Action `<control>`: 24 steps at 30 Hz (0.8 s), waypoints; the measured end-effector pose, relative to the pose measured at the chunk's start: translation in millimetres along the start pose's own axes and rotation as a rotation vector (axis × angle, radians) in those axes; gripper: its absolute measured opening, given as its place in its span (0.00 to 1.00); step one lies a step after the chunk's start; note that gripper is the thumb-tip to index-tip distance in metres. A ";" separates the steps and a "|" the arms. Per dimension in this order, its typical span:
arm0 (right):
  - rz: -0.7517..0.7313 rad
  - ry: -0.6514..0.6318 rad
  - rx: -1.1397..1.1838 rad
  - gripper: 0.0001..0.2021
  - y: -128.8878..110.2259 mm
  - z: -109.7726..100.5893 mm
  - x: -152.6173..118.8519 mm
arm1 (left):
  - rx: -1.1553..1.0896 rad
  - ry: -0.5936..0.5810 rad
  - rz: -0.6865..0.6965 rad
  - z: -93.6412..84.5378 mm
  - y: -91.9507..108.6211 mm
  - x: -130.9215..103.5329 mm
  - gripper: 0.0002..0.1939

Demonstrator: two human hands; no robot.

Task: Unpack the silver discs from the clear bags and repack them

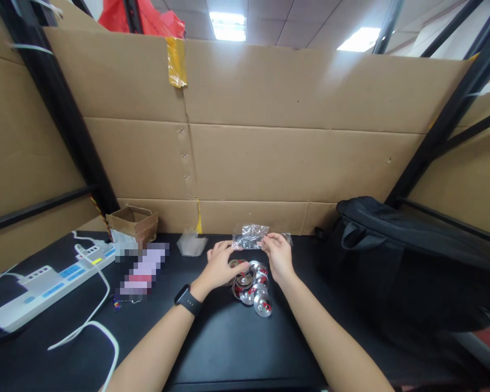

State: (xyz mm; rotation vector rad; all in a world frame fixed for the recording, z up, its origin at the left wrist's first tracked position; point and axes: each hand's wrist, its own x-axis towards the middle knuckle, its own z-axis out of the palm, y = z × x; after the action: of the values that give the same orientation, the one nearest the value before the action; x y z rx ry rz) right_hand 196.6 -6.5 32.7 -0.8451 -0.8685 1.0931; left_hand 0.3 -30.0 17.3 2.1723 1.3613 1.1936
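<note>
A heap of shiny round metal discs with red marks (262, 302) lies on the black table in front of me. Just behind the heap is a clear plastic bag (251, 235) with small dark pieces inside. My right hand (281, 256) pinches the bag near its right end. At the other side, my left hand (220, 268) has its thumb stretched over the discs, apart from the fingers. Its fingertips are by the left end of the bag; whether they touch it is hard to see. A dark watch (188, 299) is on my left wrist.
Clear plastic sleeves (191, 243) lie left of the bag. Further left are an open cardboard box (134, 224), a blurred pinkish item (144, 270) and a white power strip (53, 291) with cables. A large black bag (392, 272) stands right. Cardboard panels (261, 163) close the back.
</note>
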 end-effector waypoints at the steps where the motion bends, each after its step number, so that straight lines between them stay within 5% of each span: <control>1: -0.007 0.007 0.020 0.16 2.7 4.3 -5.0 | -0.094 -0.011 -0.011 1.0 3.9 1.1 0.22; 6: -0.021 -0.150 -0.119 0.13 9.9 15.1 -20.3 | -0.565 0.101 -0.170 4.7 12.1 7.7 0.15; 10: -0.210 -0.247 -0.335 0.16 0.9 13.0 -21.9 | -0.750 0.162 -0.281 -1.1 3.5 11.7 0.15; 17: -0.171 -0.467 -0.356 0.08 -8.2 11.9 -23.3 | -0.687 0.239 -0.221 -8.3 -4.0 12.4 0.26; 24: -0.063 -0.504 -0.399 0.11 1.8 4.4 -14.5 | -0.577 0.266 -0.139 -12.6 0.2 10.6 0.15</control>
State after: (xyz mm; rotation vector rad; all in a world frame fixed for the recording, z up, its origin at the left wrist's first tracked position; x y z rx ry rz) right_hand 188.7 -19.4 30.6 -0.8706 -1.5625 1.1122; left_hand -7.3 -23.0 30.2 1.5370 1.0585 1.6175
